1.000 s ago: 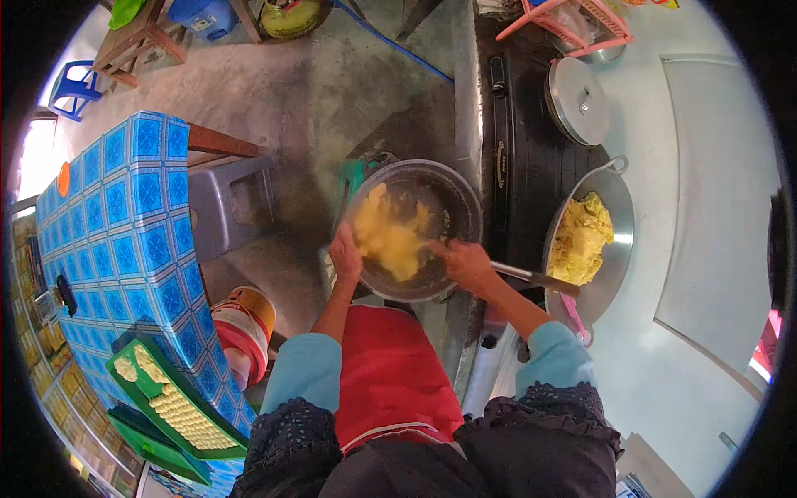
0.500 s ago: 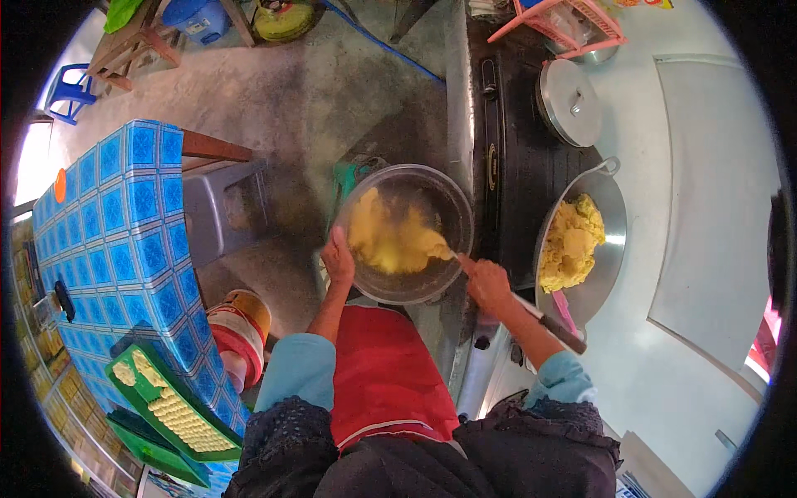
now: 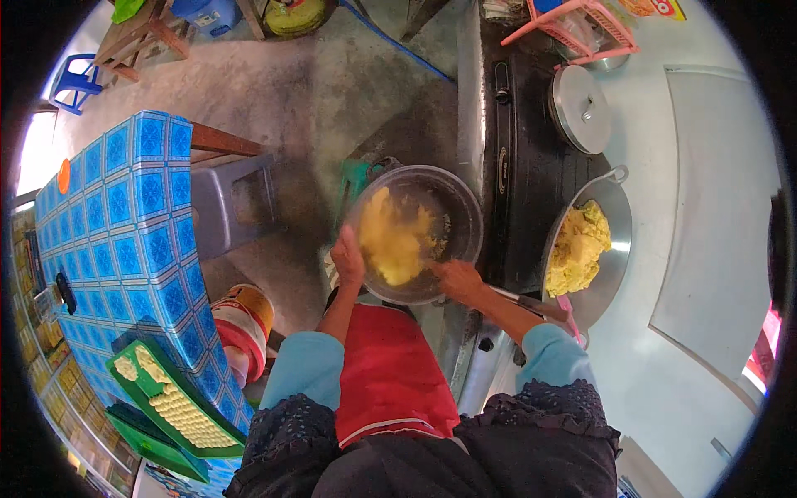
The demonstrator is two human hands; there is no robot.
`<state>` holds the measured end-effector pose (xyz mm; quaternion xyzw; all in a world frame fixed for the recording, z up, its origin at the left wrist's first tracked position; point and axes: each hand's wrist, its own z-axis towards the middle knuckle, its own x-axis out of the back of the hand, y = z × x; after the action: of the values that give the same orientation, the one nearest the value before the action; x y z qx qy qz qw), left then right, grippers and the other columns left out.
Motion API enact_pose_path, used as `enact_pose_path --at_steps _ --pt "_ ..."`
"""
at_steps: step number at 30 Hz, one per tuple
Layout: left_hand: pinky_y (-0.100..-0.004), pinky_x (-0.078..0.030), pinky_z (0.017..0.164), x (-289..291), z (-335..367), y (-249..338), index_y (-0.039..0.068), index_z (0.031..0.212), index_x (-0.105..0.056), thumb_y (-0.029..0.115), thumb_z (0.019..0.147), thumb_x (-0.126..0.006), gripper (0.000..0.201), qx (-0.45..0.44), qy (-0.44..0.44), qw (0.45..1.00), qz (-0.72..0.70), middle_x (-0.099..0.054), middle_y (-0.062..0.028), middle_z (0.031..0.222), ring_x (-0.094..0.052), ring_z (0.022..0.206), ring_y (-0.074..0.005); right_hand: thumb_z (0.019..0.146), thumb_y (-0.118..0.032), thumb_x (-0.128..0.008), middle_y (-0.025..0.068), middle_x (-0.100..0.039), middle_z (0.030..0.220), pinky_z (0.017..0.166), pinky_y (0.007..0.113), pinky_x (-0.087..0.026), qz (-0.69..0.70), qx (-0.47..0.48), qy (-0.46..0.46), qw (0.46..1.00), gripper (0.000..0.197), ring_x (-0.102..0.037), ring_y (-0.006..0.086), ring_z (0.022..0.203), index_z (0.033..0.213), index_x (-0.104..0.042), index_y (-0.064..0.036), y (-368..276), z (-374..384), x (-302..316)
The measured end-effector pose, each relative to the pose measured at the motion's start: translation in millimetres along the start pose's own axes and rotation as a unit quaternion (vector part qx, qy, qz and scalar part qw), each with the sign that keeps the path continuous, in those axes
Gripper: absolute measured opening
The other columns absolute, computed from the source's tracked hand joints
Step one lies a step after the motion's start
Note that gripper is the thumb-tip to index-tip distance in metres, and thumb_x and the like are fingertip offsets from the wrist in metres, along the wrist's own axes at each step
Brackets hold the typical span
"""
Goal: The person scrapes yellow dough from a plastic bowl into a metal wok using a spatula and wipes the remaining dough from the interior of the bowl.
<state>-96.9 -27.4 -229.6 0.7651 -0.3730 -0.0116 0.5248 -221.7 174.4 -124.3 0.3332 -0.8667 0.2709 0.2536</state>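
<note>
A wide see-through bowl (image 3: 465, 187) stands before me above my red apron, with soft yellow mash (image 3: 390, 245) in it, blurred by motion. My left hand (image 3: 348, 259) is closed on the bowl's left rim. Over its lower right side, my right hand (image 3: 458, 281) is closed around a utensil whose working end is lost in the mash; its exact kind is hidden. To the right, a large metal wok (image 3: 613, 249) contains a heap of yellow mash (image 3: 579, 249). A wooden-handled tool (image 3: 540, 309) and a pink-handled one (image 3: 569, 317) lie near the wok's front edge, partly behind my right forearm.
A black stove (image 3: 531, 158) carries a lidded pot (image 3: 582, 109); a pink rack (image 3: 581, 29) stands behind. At left, a blue-checked table (image 3: 133, 224) bears a green tray (image 3: 178, 398) with rows of pale dough pieces. A grey stool (image 3: 232, 207) and a bucket (image 3: 243, 319) stand beside it.
My right hand has moved left and down, further over the bowl, and the mash has shifted lower left. My left hand stays on the rim. The whole view has shifted slightly.
</note>
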Motion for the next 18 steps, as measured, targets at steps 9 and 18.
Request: enact_pose_path --at_steps 9,18 --pt "-0.0401 -0.045 0.081 -1.0 0.9 0.2 -0.005 0.116 -0.057 0.045 0.095 -0.039 0.057 -0.019 -0.001 0.999 -0.026 -0.063 -0.0224 0.104 -0.060 0.096 -0.0322 0.076 -0.012 -0.052 0.0207 -0.061 0.080 0.075 0.048 -0.048 -0.049 0.063 -0.039 0.996 0.049 -0.062 0.0351 0.081 0.125 -0.050 -0.0075 -6.9 17.8 28.5" --pt "-0.0338 -0.042 0.083 4.5 7.9 -23.9 -0.006 0.116 -0.054 0.046 0.095 -0.038 0.058 -0.002 -0.103 0.986 -0.128 -0.059 -0.0152 0.109 -0.055 0.096 -0.0232 0.081 -0.009 -0.052 0.0143 -0.065 0.080 0.070 0.041 -0.049 0.109 0.141 -0.094 0.979 0.036 -0.061 0.0288 0.070 0.112 -0.065 -0.0215 45.5 56.6 39.2"
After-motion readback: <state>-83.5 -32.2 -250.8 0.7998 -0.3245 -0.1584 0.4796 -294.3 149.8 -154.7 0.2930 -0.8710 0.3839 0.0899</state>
